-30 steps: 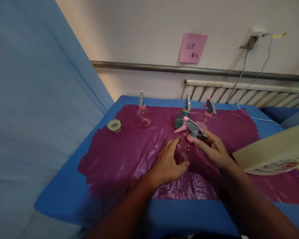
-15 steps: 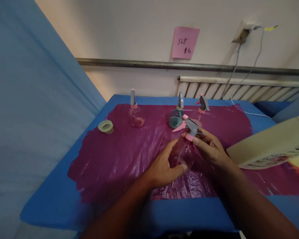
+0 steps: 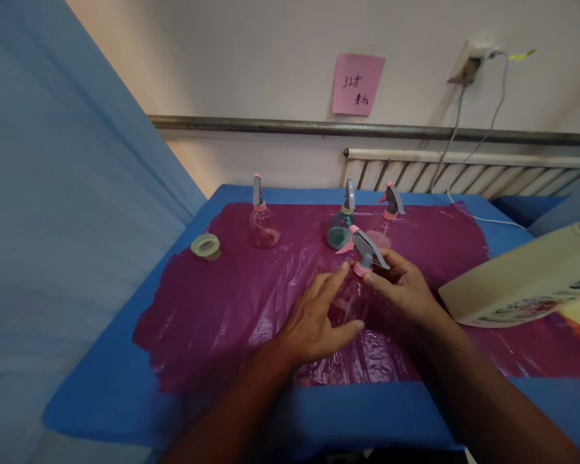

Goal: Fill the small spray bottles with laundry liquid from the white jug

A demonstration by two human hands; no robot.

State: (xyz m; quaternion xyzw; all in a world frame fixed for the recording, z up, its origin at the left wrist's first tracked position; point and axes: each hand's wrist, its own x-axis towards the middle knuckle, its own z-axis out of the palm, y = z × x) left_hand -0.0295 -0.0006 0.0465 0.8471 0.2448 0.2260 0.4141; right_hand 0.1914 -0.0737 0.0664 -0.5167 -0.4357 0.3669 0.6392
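Note:
A clear spray bottle (image 3: 350,303) with a grey and pink trigger head (image 3: 365,250) stands on the magenta plastic sheet (image 3: 222,303). My left hand (image 3: 316,319) cups the bottle's body, thumb and fingers curved around it. My right hand (image 3: 403,287) pinches the pink collar just under the trigger head. Both hands meet at the bottle near the table's middle.
Behind stand a pink spray bottle (image 3: 262,222), a teal spray bottle (image 3: 342,225) and another trigger bottle (image 3: 390,205). A green ring cap (image 3: 205,245) lies at the left. A large cream container (image 3: 526,280) lies at the right. A blue cloth (image 3: 125,393) covers the table.
My hands stay on the bottle; the trigger head has turned slightly under my right fingers. The camera view shifted a little.

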